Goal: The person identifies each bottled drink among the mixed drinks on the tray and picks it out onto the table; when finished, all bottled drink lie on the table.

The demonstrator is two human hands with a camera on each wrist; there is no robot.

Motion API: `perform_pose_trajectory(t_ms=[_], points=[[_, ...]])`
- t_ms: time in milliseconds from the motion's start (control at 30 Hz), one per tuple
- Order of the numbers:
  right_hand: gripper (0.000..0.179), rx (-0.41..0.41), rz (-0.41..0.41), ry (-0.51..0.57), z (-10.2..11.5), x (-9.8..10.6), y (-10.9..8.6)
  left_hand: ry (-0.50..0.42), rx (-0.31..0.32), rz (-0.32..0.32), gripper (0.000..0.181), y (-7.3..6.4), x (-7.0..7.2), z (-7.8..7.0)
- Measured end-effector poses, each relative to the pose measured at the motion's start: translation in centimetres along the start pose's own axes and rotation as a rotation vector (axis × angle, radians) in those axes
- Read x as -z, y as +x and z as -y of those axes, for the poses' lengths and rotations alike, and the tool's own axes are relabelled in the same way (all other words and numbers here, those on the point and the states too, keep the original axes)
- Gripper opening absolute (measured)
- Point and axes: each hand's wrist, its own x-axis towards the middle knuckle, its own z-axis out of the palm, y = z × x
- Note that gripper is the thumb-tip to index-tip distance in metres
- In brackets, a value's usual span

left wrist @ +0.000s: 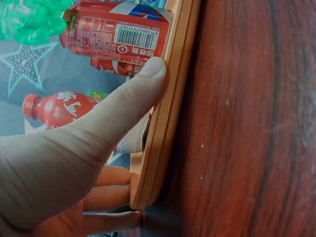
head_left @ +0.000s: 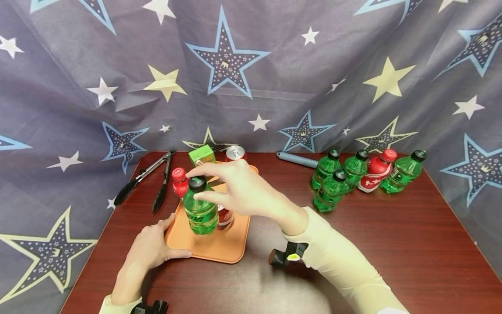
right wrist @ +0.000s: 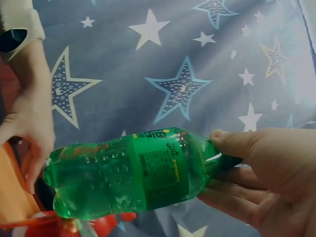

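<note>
My right hand (head_left: 239, 185) pinches a green soda bottle (head_left: 201, 213) at its neck, just under the black cap. The bottle hangs upright over an orange tray (head_left: 204, 250); in the right wrist view its label faces the camera. At the tray's near left corner my left hand (head_left: 147, 246) grips the rim, thumb along the front edge and fingers at the left side. On the tray stand a red cola can (left wrist: 118, 29), partly hidden behind the green bottle, a red bottle (head_left: 180, 183), a green carton (head_left: 202, 154) and another red can (head_left: 235, 153) at the back.
Black-tipped tongs (head_left: 147, 174) lie left of the tray. A blue-grey handle (head_left: 298, 159) lies at the back of the table, right of the tray. Further right stand several green bottles (head_left: 329, 192) and a red bottle (head_left: 376, 172). A starry cloth (head_left: 251, 117) hangs behind.
</note>
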Motion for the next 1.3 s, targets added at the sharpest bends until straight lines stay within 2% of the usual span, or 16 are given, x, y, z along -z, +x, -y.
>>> perform_pose_trajectory(t_ms=[233, 500, 633, 833, 1167, 1300], points=[[0.035, 0.016, -0.051, -0.004, 0.0, 2.4, -0.6, 0.014, 0.013, 0.015, 0.134, 0.0, 0.2, -0.2], [0.037, -0.051, -0.105, -0.026, -0.6, 5.6, -1.8, 0.014, 0.035, 0.048, 0.134, 0.1, 0.3, -0.3], [0.037, -0.056, -0.148, -0.034, -1.2, 7.2, -2.6, 0.009, 0.033, 0.046, 0.134, 0.1, 0.2, -0.3], [0.037, -0.087, -0.211, -0.123, -2.2, 9.8, -3.8, 0.005, 0.028, 0.042, 0.134, 0.1, 0.2, -0.2], [0.037, -0.211, -0.312, -0.251, -3.5, 14.6, -6.3, 0.007, 0.020, 0.038, 0.133, 0.1, 0.1, -0.2], [0.038, -0.255, -0.352, -0.342, -3.6, 16.5, -7.5, 0.000, 0.020, 0.037, 0.132, 0.1, 0.1, -0.3]])
